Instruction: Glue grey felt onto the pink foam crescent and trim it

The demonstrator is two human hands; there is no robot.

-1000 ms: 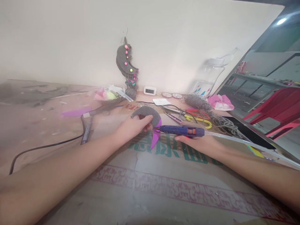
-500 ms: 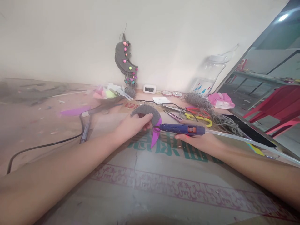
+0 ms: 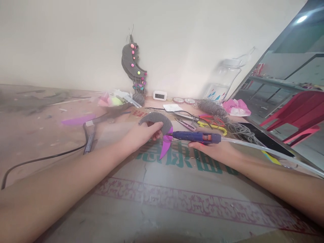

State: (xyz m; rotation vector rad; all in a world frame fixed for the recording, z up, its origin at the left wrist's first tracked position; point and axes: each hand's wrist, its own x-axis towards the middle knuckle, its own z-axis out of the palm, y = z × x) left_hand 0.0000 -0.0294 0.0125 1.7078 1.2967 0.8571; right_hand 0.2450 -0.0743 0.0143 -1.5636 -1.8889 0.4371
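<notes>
My left hand pinches a crescent, mostly wound with grey yarn. Its lower tip is bare purple. In my right hand is a blue glue gun, lying level with its nozzle pointing left. The nozzle meets the crescent near the border between yarn and purple; whether it touches I cannot tell. A long clear glue stick runs out of the gun's back to the right. Most fingers of my right hand are hidden behind the gun.
A finished-looking grey crescent with pompoms hangs on the wall. Behind my hands lie a white digital clock, scissors with yellow handles, grey yarn and a dark tablet. A clear bottle stands at right; a black cable crosses at left.
The whole view has shifted slightly, so things appear a little further left. Both hands keep their hold, and the glue gun's nozzle stays by the crescent's purple part.
</notes>
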